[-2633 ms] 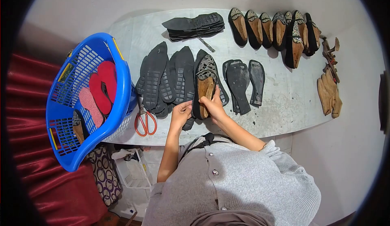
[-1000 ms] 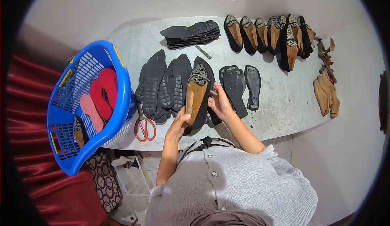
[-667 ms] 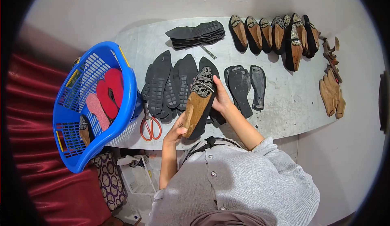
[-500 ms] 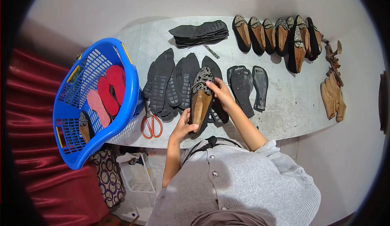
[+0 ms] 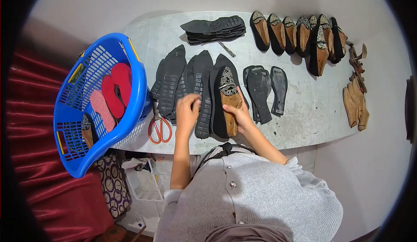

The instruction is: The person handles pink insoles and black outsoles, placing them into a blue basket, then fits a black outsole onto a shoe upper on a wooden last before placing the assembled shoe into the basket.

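Observation:
My right hand (image 5: 239,116) grips a pointed flat shoe (image 5: 221,113) from its right side, thumb across the wooden last (image 5: 229,99) inside it. The shoe has a silver-and-black patterned vamp with a strap and a black side. It is tilted and overlaps a black sole under it. To its left, my left hand (image 5: 187,110) is over the black treaded soles (image 5: 170,83), fingers bent and thumb apart from them, with nothing visible in the hand. Red-handled scissors (image 5: 160,130) lie left of that hand.
A blue basket (image 5: 140,74) at the left holds red and pink pieces and a shoe. Bundled black soles (image 5: 215,30) lie at the back. Lasted shoes (image 5: 276,35) stand in a row at the back right. Smaller black soles (image 5: 259,92) and wooden lasts (image 5: 354,103) lie to the right.
My left hand has let go of the shoe's heel end and moved up and left over the soles. My right hand has shifted the shoe right and turned its black side into view.

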`<state>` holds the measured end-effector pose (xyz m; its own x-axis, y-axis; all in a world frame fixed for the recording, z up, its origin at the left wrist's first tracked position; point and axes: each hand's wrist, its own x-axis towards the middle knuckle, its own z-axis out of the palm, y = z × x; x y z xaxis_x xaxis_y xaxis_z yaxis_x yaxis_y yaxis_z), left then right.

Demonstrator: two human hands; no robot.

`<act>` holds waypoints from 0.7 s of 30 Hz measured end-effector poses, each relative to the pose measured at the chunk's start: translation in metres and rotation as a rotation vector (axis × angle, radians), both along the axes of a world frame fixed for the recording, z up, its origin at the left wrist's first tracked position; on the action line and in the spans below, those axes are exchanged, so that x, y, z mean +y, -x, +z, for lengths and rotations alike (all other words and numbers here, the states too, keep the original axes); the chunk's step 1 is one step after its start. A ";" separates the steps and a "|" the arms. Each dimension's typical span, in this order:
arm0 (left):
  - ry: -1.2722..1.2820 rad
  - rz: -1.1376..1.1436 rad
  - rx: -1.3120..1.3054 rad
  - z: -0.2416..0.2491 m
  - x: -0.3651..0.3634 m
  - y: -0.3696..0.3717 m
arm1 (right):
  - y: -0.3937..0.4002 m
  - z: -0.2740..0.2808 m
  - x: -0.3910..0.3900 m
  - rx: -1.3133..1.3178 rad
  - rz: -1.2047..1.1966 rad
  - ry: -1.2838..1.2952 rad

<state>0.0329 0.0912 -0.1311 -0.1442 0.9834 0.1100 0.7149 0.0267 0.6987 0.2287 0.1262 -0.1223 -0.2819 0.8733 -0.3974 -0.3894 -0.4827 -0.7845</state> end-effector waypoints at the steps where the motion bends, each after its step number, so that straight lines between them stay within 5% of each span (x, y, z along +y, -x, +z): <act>1: 0.001 0.001 0.001 -0.001 0.009 -0.001 | -0.003 0.003 0.002 0.061 0.002 0.038; 3: 0.014 0.241 0.371 -0.005 0.027 -0.007 | -0.009 0.013 0.005 0.133 0.009 0.098; 8: 0.097 0.217 0.517 -0.021 0.042 -0.016 | -0.019 0.015 0.008 0.178 0.001 0.070; 11: 0.148 0.239 0.338 -0.017 0.041 -0.017 | -0.019 0.018 0.008 0.178 -0.039 0.023; 14: -0.179 0.206 0.281 -0.016 0.049 -0.016 | -0.016 0.024 0.006 0.152 -0.029 0.004; 16: 0.194 0.140 0.028 0.010 0.055 -0.009 | -0.017 0.024 0.008 0.131 -0.016 -0.019; 21: 0.154 0.116 -0.498 -0.004 0.072 0.040 | -0.023 0.033 0.011 0.099 0.008 -0.088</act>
